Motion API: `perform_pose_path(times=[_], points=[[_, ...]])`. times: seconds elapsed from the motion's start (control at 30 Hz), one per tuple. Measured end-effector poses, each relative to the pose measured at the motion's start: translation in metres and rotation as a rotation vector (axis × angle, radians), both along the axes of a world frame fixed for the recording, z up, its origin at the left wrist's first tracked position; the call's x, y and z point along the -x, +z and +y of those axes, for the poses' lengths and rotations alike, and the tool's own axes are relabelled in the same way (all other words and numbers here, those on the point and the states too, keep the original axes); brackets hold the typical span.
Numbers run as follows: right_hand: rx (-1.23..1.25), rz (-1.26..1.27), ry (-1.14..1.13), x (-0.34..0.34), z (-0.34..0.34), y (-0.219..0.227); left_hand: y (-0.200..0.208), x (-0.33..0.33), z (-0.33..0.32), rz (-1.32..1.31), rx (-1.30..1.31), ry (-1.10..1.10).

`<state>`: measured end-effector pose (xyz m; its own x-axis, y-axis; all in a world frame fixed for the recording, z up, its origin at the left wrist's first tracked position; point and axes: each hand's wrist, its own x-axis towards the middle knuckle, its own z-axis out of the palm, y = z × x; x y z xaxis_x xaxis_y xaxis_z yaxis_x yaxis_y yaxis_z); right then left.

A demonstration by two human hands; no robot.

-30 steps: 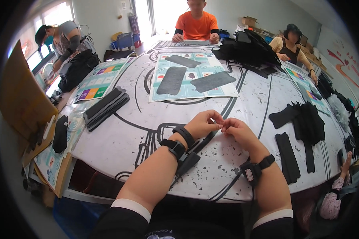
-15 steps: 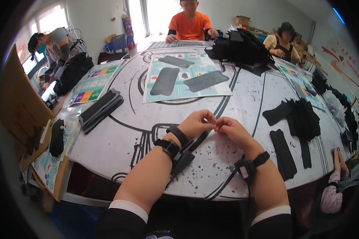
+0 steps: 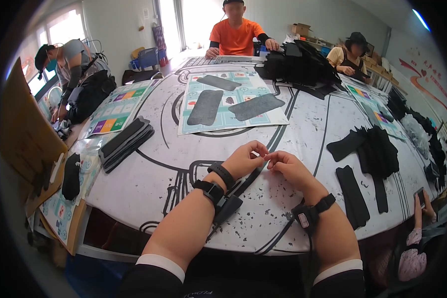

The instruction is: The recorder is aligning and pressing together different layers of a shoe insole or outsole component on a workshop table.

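My left hand (image 3: 244, 159) and my right hand (image 3: 293, 173) meet above the near middle of the white table (image 3: 124, 198). Both are closed, thumbs and fingertips pinched together and almost touching. Whatever lies between the fingertips is too small to make out. Small dark scraps are strewn over the tabletop below them. Beyond my hands, three flat grey fabric pieces, at the left (image 3: 206, 107), right (image 3: 257, 106) and back (image 3: 219, 83), lie apart on a printed light-blue board (image 3: 278, 119). Black bands and small devices are strapped to both my wrists.
To the left lies a stack of dark fabric pieces (image 3: 126, 144). Black pieces (image 3: 378, 151) are piled at the right, with long strips (image 3: 352, 196) nearer me. A large black heap (image 3: 303, 64) stands at the far side. Several other people are around the table.
My hands remain pinched together, with slight shifts of the fingers. The view has tilted a little. Across the table, the person in orange has moved a hand to the black heap.
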<state>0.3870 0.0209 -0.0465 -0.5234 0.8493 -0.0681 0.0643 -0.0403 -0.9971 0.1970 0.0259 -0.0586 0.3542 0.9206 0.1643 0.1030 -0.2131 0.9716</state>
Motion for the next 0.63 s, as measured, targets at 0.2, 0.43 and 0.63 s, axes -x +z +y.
perform_pose_path(times=[0.2, 0.43, 0.63], points=[[0.045, 0.012, -0.023, -0.0055, 0.0021, -0.0023, 0.0036, -0.0029, -0.0038, 0.021, 0.014, -0.022], [0.043, -0.021, -0.025, -0.0040, -0.0018, 0.0039, 0.0011, -0.0024, -0.0037, 0.001, 0.000, -0.010], [0.037, -0.015, -0.024, -0.0020, -0.0026, -0.0005, 0.0046, 0.0007, -0.0049, 0.030, 0.068, -0.055]])
